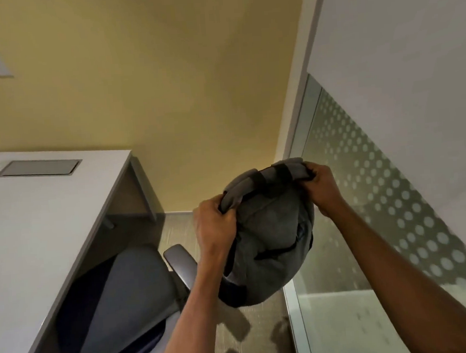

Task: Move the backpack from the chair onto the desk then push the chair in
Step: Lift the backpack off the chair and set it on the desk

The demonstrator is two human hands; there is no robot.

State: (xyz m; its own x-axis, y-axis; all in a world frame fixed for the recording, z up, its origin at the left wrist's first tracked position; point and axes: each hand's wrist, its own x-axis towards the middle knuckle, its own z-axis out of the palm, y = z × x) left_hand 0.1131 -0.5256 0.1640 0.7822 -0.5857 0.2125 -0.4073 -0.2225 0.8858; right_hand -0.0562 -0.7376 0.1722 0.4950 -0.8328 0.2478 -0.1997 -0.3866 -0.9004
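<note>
One grey backpack hangs in the air at centre right of the frame, held up by two hands. The left hand clenches its top left edge; the right hand grips its top right corner. One chair sits at lower left, partly under the one white tabletop at left.

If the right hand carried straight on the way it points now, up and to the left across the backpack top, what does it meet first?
The right hand already grips the backpack at its top edge, so the bag's own strap comes first, then the left hand on the far side. Depth is unclear beyond that.
</note>
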